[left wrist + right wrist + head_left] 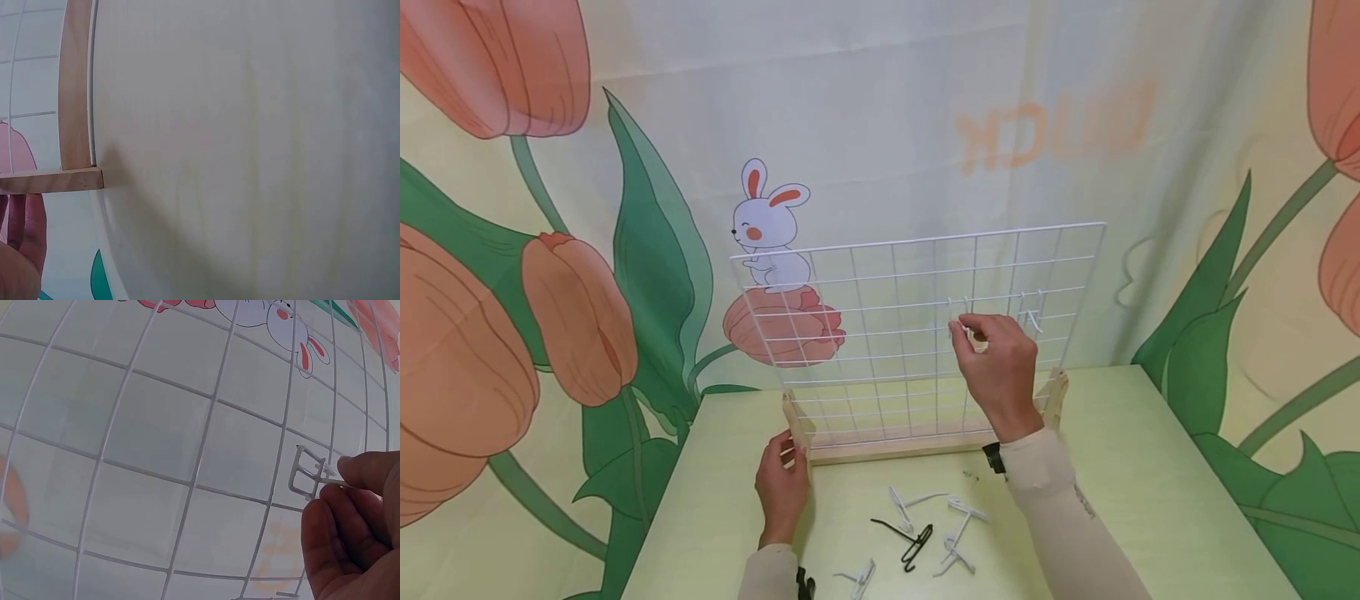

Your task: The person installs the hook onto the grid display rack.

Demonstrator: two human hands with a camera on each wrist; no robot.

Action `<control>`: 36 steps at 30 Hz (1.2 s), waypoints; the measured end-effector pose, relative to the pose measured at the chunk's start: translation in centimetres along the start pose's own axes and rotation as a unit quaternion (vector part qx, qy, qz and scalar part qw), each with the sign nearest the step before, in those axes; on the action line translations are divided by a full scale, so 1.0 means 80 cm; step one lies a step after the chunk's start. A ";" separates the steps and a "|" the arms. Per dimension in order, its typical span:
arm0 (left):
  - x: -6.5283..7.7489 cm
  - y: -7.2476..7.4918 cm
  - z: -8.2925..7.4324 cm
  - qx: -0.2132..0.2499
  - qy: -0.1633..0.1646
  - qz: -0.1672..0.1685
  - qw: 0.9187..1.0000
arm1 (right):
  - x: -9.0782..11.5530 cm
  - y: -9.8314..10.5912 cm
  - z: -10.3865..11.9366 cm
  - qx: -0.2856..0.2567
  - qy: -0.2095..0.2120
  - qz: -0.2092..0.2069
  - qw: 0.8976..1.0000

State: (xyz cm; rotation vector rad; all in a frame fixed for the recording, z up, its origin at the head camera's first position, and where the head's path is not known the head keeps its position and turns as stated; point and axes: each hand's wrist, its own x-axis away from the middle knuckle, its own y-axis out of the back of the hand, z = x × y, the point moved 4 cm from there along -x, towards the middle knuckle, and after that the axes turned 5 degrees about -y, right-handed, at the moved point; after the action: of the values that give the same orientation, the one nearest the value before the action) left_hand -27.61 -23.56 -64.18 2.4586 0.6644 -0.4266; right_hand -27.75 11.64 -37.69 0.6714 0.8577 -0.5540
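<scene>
My right hand [1003, 367] pinches the arm of a white wire hook [300, 472] between thumb and fingers, its square back against the white wire grid panel [850, 247]. Two small tips of that hook show on a horizontal wire in the head view. Another white hook [1032, 317] hangs on the grid farther right. The panel stands upright in a wooden base [887, 452]. At the base's left end, my left hand [781, 492] touches the wooden end piece [56, 182], its fingers fairly straight against one side in the left wrist view.
Loose on the table [692, 500] in front of the base lie a black hook [917, 546] and several white hooks [901, 508]. Some tiny pieces [970, 475] lie near the base. A printed curtain [880, 125] with tulips and a rabbit hangs behind.
</scene>
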 end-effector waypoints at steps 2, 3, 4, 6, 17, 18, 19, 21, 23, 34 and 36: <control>0.001 -0.001 0.000 0.000 0.000 0.000 1.000 | 0.002 0.000 -0.002 0.000 -0.002 0.002 1.000; 0.001 -0.001 -0.001 0.000 0.000 0.000 1.000 | 0.002 0.000 -0.002 0.001 -0.002 0.003 1.000; 0.001 -0.002 -0.001 -0.001 -0.002 -0.001 1.000 | 0.003 0.000 -0.003 0.001 -0.003 0.004 1.000; 0.001 -0.002 -0.001 -0.001 -0.001 -0.001 1.000 | 0.004 0.001 -0.004 0.001 -0.006 0.006 1.000; 0.002 -0.003 -0.001 -0.001 0.011 0.011 1.000 | 0.017 0.011 -0.009 -0.021 -0.033 0.011 0.999; 0.002 -0.003 -0.001 -0.002 0.015 0.012 1.000 | 0.018 0.011 -0.009 -0.024 -0.034 0.011 0.999; 0.002 -0.003 -0.001 -0.004 0.014 0.012 1.000 | 0.020 0.012 -0.009 -0.025 -0.035 0.011 0.999; 0.002 -0.002 -0.001 -0.005 0.010 0.010 1.000 | 0.023 0.014 -0.010 -0.024 -0.038 0.014 0.999; 0.002 -0.002 -0.002 -0.008 0.006 0.008 1.000 | 0.028 0.015 -0.011 -0.020 -0.043 0.018 0.999; 0.004 0.001 -0.006 -0.014 0.001 0.004 1.000 | 0.057 0.026 -0.018 -0.015 -0.064 0.033 0.997; 0.003 0.002 -0.009 -0.012 0.002 0.007 1.000 | 0.062 0.028 -0.021 -0.014 -0.070 0.036 0.997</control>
State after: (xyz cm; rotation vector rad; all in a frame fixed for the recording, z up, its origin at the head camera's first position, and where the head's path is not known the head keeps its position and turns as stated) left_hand -27.19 -23.18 -63.68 2.4415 0.6500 -0.4057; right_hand -24.36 13.46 -41.89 0.6279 0.7055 -0.5163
